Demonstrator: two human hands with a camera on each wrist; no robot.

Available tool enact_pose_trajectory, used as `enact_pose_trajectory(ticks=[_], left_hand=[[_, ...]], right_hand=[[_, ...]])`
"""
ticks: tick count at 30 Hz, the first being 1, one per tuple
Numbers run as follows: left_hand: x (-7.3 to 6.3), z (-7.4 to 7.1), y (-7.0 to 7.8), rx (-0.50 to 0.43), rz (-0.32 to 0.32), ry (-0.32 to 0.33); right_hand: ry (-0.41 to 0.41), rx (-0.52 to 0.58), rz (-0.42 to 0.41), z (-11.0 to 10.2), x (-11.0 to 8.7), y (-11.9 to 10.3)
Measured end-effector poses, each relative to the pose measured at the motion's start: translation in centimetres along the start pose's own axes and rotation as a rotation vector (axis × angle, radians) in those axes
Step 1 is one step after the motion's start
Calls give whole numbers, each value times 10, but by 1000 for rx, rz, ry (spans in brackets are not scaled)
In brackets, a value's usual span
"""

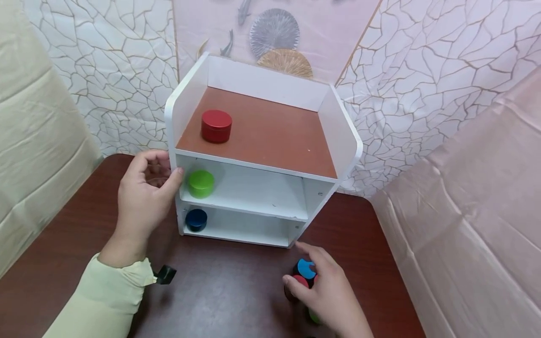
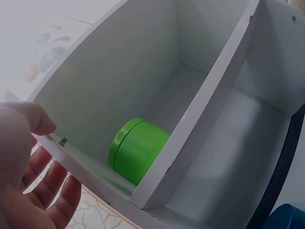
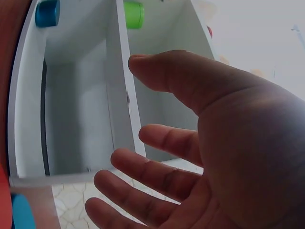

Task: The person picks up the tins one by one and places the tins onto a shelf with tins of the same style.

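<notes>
A small white shelf unit (image 1: 253,166) with a brown top board stands on the table. My left hand (image 1: 145,197) holds its left side panel, thumb at the front edge and fingers on the outer side. A red round tin (image 1: 216,126) sits on the top board, a green tin (image 1: 201,184) on the middle level and a dark blue tin (image 1: 196,220) on the bottom level, all toward the left. My right hand (image 1: 331,288), fingers spread and holding nothing, hovers over a group of tins, partly hiding them; a blue lid (image 1: 305,268) and a red lid (image 1: 301,280) show.
The dark red-brown table (image 1: 215,286) extends in front of the shelf unit. Patterned cloth (image 1: 422,61) hangs behind it, with a pale pink drape (image 1: 473,225) at right and a cream one (image 1: 38,141) at left.
</notes>
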State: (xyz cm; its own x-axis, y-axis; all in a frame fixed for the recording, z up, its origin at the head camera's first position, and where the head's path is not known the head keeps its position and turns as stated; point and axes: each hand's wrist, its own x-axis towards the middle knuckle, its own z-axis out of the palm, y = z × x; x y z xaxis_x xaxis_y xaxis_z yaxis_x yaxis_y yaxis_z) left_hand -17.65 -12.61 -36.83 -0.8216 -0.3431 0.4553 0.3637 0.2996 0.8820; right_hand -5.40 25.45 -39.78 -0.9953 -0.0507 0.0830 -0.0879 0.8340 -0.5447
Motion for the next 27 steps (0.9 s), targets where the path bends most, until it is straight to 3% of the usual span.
enact_pose_trajectory(ticks=[19,27], left_hand=[[2,-2,0,29,-20,-20],[2,-2,2,37,-31,-16]], right_hand=[[-69,0,244,-25,-21,51],[-37,-11,219,-26,-26,71]])
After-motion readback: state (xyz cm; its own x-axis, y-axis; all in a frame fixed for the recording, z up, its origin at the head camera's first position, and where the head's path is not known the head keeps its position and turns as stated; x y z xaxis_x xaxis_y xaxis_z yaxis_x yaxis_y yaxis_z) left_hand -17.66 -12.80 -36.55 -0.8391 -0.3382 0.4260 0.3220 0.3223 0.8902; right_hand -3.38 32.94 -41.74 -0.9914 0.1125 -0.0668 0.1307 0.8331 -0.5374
